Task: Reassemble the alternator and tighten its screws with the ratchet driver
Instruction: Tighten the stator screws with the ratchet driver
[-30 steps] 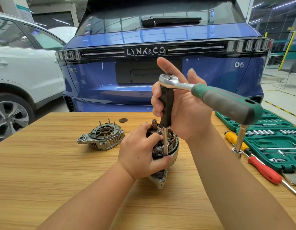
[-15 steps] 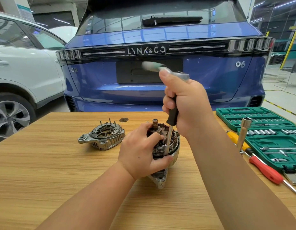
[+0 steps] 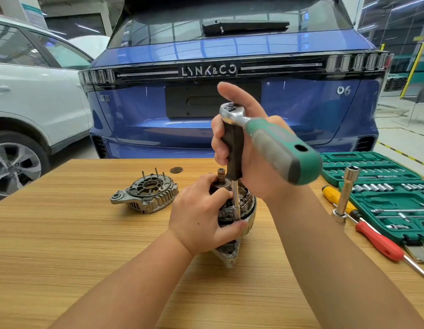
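Observation:
The alternator body (image 3: 247,210), with copper windings and a shaft sticking up, stands on the wooden table (image 3: 63,233). My left hand (image 3: 201,217) grips it from the left side. My right hand (image 3: 249,153) holds the black extension grip of the ratchet driver (image 3: 277,143), thumb raised beside the chrome head. The green and grey handle points toward me and to the right. The driver's shaft and socket run straight down onto the alternator's rim near my left thumb. The separate rear cover (image 3: 146,193), with studs pointing up, lies to the left.
An open green socket case (image 3: 382,193) sits at the right edge of the table. A long upright socket (image 3: 346,193), a yellow screwdriver (image 3: 334,195) and a red screwdriver (image 3: 379,243) lie beside it. A small dark disc (image 3: 176,170) rests at the far edge. A blue car (image 3: 230,91) stands behind.
The ratchet handle swung away to the far left half a second ago and has now swung back toward me and to the right. My left hand has stayed on the alternator.

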Tool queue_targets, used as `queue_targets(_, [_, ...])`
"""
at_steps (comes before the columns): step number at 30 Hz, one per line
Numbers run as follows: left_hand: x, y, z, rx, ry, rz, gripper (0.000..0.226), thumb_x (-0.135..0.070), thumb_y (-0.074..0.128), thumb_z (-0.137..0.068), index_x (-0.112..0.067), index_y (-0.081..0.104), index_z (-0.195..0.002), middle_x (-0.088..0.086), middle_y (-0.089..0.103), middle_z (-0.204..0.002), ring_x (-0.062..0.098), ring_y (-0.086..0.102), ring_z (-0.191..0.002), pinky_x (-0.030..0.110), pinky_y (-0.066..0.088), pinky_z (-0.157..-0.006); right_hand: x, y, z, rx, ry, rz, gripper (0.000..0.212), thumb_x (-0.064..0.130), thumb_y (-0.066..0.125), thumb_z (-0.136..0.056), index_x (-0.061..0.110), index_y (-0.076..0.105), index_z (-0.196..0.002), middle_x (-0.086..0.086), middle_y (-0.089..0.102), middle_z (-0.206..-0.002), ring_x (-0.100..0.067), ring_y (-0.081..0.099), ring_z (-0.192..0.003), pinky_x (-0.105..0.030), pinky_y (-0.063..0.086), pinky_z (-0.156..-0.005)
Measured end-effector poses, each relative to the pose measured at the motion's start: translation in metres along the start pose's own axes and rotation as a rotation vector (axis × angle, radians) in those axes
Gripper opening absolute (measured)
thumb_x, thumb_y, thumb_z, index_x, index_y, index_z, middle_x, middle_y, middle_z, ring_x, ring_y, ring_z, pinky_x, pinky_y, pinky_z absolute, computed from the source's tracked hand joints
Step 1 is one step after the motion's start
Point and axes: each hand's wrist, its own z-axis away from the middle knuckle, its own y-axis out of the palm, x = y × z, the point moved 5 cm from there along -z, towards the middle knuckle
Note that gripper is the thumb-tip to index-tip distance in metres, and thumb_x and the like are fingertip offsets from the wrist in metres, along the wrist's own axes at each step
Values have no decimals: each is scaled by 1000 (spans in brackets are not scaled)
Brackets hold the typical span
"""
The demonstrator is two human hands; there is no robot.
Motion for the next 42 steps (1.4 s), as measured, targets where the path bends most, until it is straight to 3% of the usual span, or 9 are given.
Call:
queue_targets(4, [-1,1,-1,10,-7,12,57,-69,59,-74,-17,72,-94,12,64,-115,31,63,-77,30,43,-65,3,-7,0,-1,29,-53,55,48,59,-89,17,52,-135,-8,56,-87,-17,50,-69,-27,46,-64])
queue_targets(7, [-1,0,-1,10,-5,-1,57,-69,58,-74,-17,71,-93,12,64,-110,30,62,-76,28,38,-64,-1,-7,-2,-83,84,-43,72,50,73,-74,15,52,-133,-4,56,-85,-13,54,-64,-25,46,-60])
queue_targets(11, [0,2,-1,8,-12,4,59,-69,59,-73,-17,74,-97,13,65,-112,32,65,-80,33,49,-65,4,-10,-2,-297,62,129,19,29,67,-91,14,60,-102,3,50,-68,-11,41,-51,-24,34,-49])
queue_targets(14, [-1,3,-1,11,-12,3,61,-69,59,-73,-18,76,-100,13,64,-116,32,67,-84,38,55,-66,11,-19,2,-476,49,300,17,25,69,-94,15,60,-83,3,42,-60,-11,35,-48,-25,33,-48])
queue_targets(19, [-1,2,-2,30,-17,7,59,-68,59,-73,-17,75,-98,13,64,-115,31,65,-80,34,50,-65,3,-3,0,-194,96,-14,32,7,59,-92,20,55,-121,1,55,-76,-12,49,-59,-26,38,-58])
queue_targets(26, [-2,0,-2,21,-10,7,58,-68,59,-74,-18,75,-98,11,64,-114,29,64,-79,32,47,-65,0,-1,0,-123,-81,220,40,4,56,-96,33,61,-123,-14,45,-81,-20,43,-62,-28,38,-53])
queue_targets(35, [-1,1,-1,1,-11,18,58,-68,61,-73,-17,74,-97,11,64,-115,29,64,-79,33,49,-66,0,-9,-1,52,45,-129,67,60,68,-79,23,57,-133,-8,58,-91,-19,49,-69,-32,38,-59])
queue_targets(39, [-1,1,-1,-10,-7,6,56,-67,60,-73,-18,74,-96,11,64,-115,28,64,-79,31,46,-66,0,-8,-2,-73,95,-107,66,53,73,-77,19,52,-129,-3,57,-83,-14,49,-62,-28,39,-55])
queue_targets(42, [-1,1,-1,-17,-5,-2,58,-68,59,-73,-19,75,-98,11,64,-114,29,65,-80,33,49,-66,4,-18,-2,-369,68,117,28,33,69,-92,14,57,-108,4,49,-68,-11,40,-51,-25,33,-47])
